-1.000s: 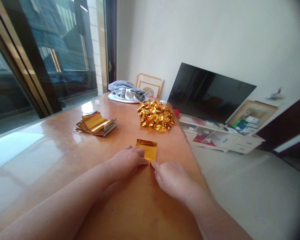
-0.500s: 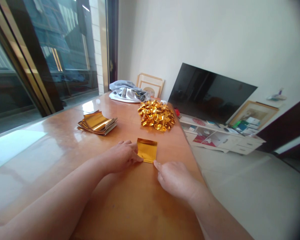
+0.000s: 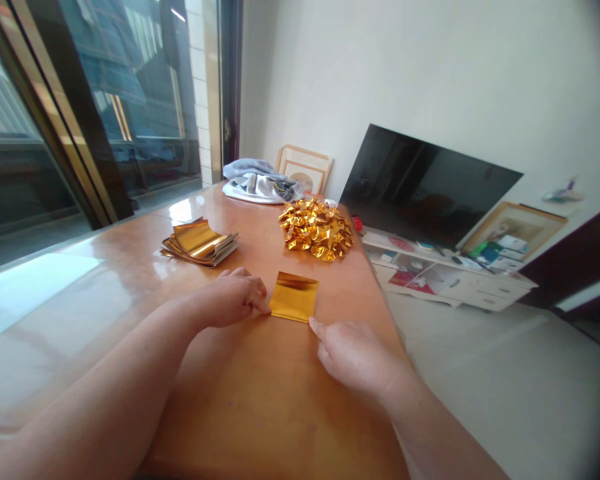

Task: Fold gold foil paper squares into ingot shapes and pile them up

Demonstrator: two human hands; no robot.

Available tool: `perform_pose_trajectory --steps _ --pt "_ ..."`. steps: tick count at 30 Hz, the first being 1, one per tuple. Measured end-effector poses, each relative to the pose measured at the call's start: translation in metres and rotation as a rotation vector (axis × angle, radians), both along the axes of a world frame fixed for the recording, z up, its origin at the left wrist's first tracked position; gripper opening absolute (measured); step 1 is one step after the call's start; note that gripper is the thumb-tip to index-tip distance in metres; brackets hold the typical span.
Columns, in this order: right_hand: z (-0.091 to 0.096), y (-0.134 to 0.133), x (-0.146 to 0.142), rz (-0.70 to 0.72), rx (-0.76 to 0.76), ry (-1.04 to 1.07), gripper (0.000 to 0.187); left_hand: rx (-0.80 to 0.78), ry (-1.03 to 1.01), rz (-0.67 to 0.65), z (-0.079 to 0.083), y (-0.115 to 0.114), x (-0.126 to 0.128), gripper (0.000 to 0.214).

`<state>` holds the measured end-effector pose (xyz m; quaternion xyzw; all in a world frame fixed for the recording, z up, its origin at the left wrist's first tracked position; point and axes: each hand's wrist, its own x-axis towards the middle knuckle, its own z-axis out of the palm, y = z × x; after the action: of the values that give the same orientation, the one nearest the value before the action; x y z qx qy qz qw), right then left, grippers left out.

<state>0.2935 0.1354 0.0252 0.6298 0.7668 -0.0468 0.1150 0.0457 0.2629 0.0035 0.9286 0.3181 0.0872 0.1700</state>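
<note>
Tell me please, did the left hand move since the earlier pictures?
Yes. The left hand moved left and slightly forward, toward the foil stack, and now sits just beside the gold square instead of over its corner.

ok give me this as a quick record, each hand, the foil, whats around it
left hand: fingertips at the left edge of the gold foil square
right hand: index finger at the square's lower right corner
square: lying flat on the wooden table
nearby: stack of gold foil sheets, pile of crumpled gold foil
far end of table: bundled grey cloth
</note>
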Motion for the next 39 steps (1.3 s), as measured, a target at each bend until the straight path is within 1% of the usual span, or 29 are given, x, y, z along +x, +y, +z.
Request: perform_pose_trajectory --steps 2,4,8,10,12,14,17,20,22,27,31,33,35,37,39 --pt "0.0 0.0 0.0 0.001 0.013 0.008 0.05 0.022 -0.006 -0.038 0.001 0.001 0.0 0.04" --pt "-0.001 0.0 0.001 -0.003 0.024 0.026 0.046 0.037 -0.005 -0.045 0.002 0.001 0.001 0.037" --pt "-0.003 0.004 -0.001 -0.024 0.078 0.097 0.032 0.089 -0.02 0.065 0.002 0.001 0.008 0.029" --pt "-0.005 0.007 -0.002 -0.044 0.112 0.122 0.029 0.125 -0.059 0.113 0.001 -0.001 0.012 0.027" --pt "-0.007 0.01 -0.002 -0.064 0.132 0.146 0.028 0.14 -0.104 0.133 -0.001 -0.004 0.018 0.024" --pt "-0.007 0.013 -0.002 -0.08 0.146 0.18 0.025 0.13 -0.126 0.129 -0.003 -0.008 0.022 0.021" --pt "-0.007 0.015 -0.002 -0.105 0.164 0.224 0.022 0.116 -0.093 0.078 -0.008 -0.012 0.026 0.019" --pt "-0.01 0.018 0.0 -0.104 0.175 0.259 0.024 0.112 -0.047 0.047 -0.012 -0.013 0.027 0.025" --pt "-0.014 0.021 0.002 -0.095 0.189 0.271 0.025 0.11 -0.047 0.049 -0.016 -0.011 0.027 0.025" --pt "-0.028 0.031 0.007 -0.095 0.235 0.284 0.021 0.12 -0.105 0.051 -0.023 -0.007 0.028 0.013" --pt "-0.035 0.036 0.011 -0.064 0.27 0.379 0.017 0.121 -0.175 0.048 -0.023 -0.007 0.031 0.01" --pt "-0.035 0.036 0.013 -0.061 0.332 0.416 0.016 0.088 -0.242 0.071 -0.023 -0.007 0.033 0.01" --pt "-0.034 0.037 0.015 -0.062 0.451 0.451 0.02 0.001 -0.34 0.108 -0.022 -0.007 0.035 0.008" --pt "-0.033 0.037 0.016 -0.045 0.575 0.522 0.029 -0.17 -0.47 0.133 -0.021 -0.008 0.036 0.005" --pt "-0.033 0.038 0.017 -0.022 0.633 0.657 0.033 -0.397 -0.628 0.131 -0.017 -0.01 0.036 0.009"
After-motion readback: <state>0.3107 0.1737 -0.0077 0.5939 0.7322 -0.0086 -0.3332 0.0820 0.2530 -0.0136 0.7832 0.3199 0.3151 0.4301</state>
